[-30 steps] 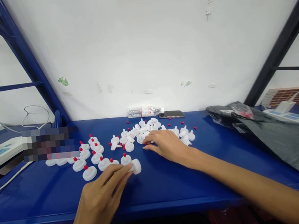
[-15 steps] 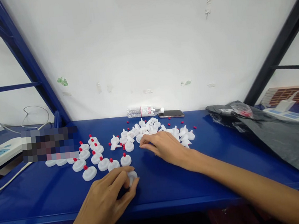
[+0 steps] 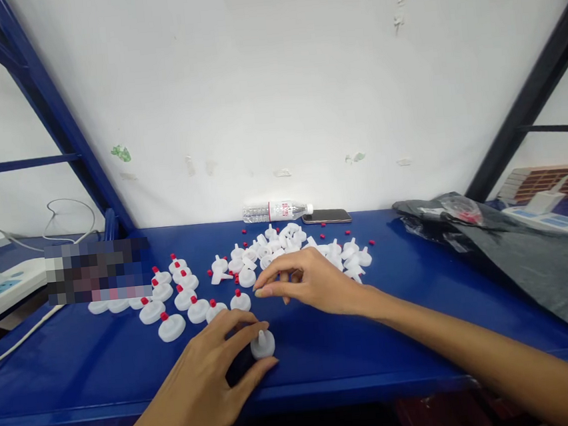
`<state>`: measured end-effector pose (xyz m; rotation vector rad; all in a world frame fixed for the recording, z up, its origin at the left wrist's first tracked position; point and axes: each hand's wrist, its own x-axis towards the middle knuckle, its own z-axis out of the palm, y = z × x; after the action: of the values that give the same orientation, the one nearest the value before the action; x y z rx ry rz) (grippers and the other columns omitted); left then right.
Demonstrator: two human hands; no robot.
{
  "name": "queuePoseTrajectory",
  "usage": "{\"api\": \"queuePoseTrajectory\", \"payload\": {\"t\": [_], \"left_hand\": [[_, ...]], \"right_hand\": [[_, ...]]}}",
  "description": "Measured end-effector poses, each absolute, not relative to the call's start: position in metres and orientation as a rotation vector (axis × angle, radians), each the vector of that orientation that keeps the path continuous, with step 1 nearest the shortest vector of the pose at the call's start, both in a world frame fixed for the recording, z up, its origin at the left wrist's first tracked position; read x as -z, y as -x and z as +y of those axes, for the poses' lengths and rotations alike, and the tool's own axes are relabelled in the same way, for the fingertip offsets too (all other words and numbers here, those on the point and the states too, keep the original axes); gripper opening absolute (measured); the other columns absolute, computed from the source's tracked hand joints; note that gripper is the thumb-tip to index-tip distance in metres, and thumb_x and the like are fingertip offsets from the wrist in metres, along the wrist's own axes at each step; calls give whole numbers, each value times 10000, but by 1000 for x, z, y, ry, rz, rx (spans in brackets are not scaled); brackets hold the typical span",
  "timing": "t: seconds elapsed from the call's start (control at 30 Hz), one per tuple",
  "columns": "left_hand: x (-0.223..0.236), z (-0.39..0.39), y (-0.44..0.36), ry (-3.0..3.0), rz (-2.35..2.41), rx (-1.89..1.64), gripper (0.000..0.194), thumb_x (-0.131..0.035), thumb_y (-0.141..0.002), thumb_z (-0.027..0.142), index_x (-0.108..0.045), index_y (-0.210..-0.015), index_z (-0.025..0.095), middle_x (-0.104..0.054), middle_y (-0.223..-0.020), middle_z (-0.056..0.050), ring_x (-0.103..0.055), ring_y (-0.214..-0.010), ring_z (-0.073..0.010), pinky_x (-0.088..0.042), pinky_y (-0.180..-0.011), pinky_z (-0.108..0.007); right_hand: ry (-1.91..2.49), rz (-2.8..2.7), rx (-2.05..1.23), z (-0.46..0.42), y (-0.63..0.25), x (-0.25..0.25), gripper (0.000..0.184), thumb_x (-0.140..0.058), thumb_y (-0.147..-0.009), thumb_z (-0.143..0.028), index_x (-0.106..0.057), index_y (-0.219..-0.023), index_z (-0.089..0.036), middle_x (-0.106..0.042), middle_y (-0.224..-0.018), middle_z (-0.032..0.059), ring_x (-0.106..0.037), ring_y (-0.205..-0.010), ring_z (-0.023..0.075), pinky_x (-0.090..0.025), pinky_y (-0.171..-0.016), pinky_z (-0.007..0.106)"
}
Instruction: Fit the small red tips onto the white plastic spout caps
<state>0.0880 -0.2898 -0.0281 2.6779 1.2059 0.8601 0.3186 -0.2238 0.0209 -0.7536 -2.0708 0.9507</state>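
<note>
1. Head view: on the left half of the blue table stands a group of red-topped caps, mostly in loose rows, spouts up. These look done. A few at the far left are partly covered by a blurred patch, so their tops cannot be told.

2. Farther back, near the middle, bare caps lie in a loose pile, some upright, some tipped over. Several loose red tips are scattered around them. Judging by the pile, a good share is left, seemingly at least as many as the finished group.

3. One white cap stands upright nearer the front edge, just in front of the closest red-topped one. Its spout points up and carries no red, so this piece looks only part-way along.

4. Left hand: low over the table, thumb and index finger curved around opposite sides of the white cap, seemingly gripping it lightly. Its forearm comes in from the bottom edge.

5. Right hand: between the pile and the white cap, the forearm reaching in from the lower right. Thumb and index fingertips are close together, other fingers curled under; whether they pinch a red tip cannot be told.
</note>
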Motion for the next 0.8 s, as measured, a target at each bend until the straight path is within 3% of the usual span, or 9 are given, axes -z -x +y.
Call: {"api": "queuePoseTrajectory", "payload": {"t": [0.17,0.27,0.43,0.8], "left_hand": [[26,-290,-87,-2672,1232,-789,311,-486,-1067,348,-609,-1349,304,-658,-1209,-47,-710,-1056,-206,-592,-920,-308],[26,-290,-86,-2680,1242,-774,310,-450,-1078,342,-602,-1347,312,-650,-1203,-40,-715,-1038,-203,-598,-878,-288],[30,-288,-85,-2650,1249,-738,291,-450,-1089,345,-576,-1350,319,-637,-1220,-27,-689,-1098,-198,-574,-921,-295],[31,-286,-86,-2592,1269,-804,237,-543,-1047,428,-675,-1213,322,-681,-1159,-9,-717,-1002,-194,-581,-891,-304]], "right_hand": [[692,-2127,-892,-230,-316,-23,88,-795,-878,-312,-802,-893,-226,-763,-761,-23,-630,-587,100,-473,-567,218],[650,-2222,-733,-231,-315,-22,106,-752,-923,-310,-809,-868,-240,-786,-818,-19,-654,-665,114,-488,-635,239],[628,-2264,-621,-228,-317,-20,125,-713,-958,-261,-816,-888,-248,-805,-886,-16,-721,-792,133,-513,-745,261],[619,-2282,-654,-231,-309,-2,107,-737,-940,-316,-814,-922,-243,-795,-863,-1,-695,-739,139,-494,-708,242]]}}
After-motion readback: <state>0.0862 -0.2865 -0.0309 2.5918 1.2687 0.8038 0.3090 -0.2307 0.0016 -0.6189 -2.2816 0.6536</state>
